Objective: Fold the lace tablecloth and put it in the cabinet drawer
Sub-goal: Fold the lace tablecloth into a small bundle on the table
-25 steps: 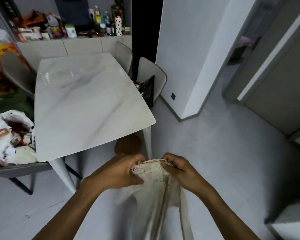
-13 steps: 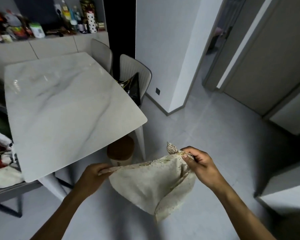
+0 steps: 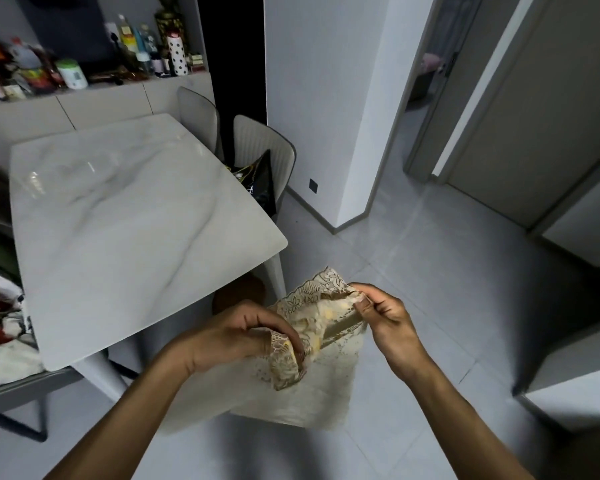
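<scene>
1. We see the lace tablecloth, cream with a scalloped lace border, held up in the air between both hands, above the grey tiled floor and just to the right of the near corner of the marble table.
2. Our left hand has its fingers curled down and closed over a bunched fold of the cloth's edge; a loop of lace border wraps out under the fingertips.
3. Our right hand pinches the upper right corner of the cloth between thumb and curled fingers, clamped tight, with a scalloped flap standing up just left of the knuckles.
4. Between the two hands the cloth is gathered in folds; below them a flatter layer hangs down toward us, its bottom edge free.
5. The two hands are near each other, apart, joined only by the cloth.
6. Under the table's near right corner a round brown-topped container sits on the floor; we cannot tell what it holds.
7. On the right side of the table a grey chair carries a black bag on its seat; a second chair stands farther back.
8. At the near left, another seat holds a heap of white and red fabric.
9. At the far side, a low cabinet bears a crowd of bottles and jars.
</scene>
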### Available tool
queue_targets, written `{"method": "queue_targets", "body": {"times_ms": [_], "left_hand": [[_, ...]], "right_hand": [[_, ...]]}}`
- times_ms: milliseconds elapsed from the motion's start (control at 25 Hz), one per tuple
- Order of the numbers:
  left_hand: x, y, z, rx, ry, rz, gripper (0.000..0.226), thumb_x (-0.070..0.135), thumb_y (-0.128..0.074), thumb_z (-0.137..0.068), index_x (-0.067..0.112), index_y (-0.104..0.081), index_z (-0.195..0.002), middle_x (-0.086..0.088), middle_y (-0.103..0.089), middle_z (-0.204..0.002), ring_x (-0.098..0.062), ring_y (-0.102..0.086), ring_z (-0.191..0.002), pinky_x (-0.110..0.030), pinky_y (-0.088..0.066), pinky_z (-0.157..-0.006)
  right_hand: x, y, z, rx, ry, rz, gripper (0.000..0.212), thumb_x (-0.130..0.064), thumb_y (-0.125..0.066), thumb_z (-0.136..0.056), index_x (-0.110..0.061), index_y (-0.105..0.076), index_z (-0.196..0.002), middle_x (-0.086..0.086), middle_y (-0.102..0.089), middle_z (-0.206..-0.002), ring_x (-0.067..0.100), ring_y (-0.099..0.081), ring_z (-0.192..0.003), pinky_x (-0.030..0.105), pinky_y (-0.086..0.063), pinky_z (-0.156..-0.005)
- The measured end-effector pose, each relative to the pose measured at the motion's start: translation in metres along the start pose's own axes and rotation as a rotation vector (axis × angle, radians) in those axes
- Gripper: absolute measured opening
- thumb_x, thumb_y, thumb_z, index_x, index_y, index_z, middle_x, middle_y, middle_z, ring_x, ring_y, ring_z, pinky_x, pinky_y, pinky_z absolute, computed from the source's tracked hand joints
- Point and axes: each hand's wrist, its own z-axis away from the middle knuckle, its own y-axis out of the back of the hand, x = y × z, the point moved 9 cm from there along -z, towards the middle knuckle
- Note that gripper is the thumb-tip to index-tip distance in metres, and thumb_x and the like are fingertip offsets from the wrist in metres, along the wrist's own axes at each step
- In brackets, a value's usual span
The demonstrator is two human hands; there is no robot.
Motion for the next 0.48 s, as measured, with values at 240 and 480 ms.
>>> {"method": "queue_targets", "body": {"times_ms": [240, 480], "left_hand": [[-0.012, 0.015, -0.018, 0.383, -0.023, 0.04, 0.024, 0.018, -0.06, -0.074, 0.027, -0.08, -0.084, 0.006, -0.078, -0.095, -0.002, -0.07, -0.093, -0.017, -0.052, -0.083], [-0.004, 0.0, -0.047, 0.253, -0.18, -0.349, 0.016, 0.03, -0.071, -0.08, 0.03, -0.079, -0.094, 0.015, -0.049, -0.146, -0.007, -0.048, -0.133, -0.024, -0.041, -0.105]], "right_hand": [[0.02, -0.009, 0.003, -0.086, -0.069, -0.048, 0.027, -0.004, -0.045, -0.101, -0.011, -0.069, -0.11, 0.008, -0.075, -0.102, 0.022, -0.07, -0.097, 0.028, -0.055, -0.08], [0.005, -0.026, 0.008, -0.279, -0.051, -0.021, 0.025, -0.019, -0.054, -0.095, -0.005, -0.069, -0.108, 0.008, -0.072, -0.097, 0.019, -0.066, -0.09, 0.024, -0.051, -0.079]]}}
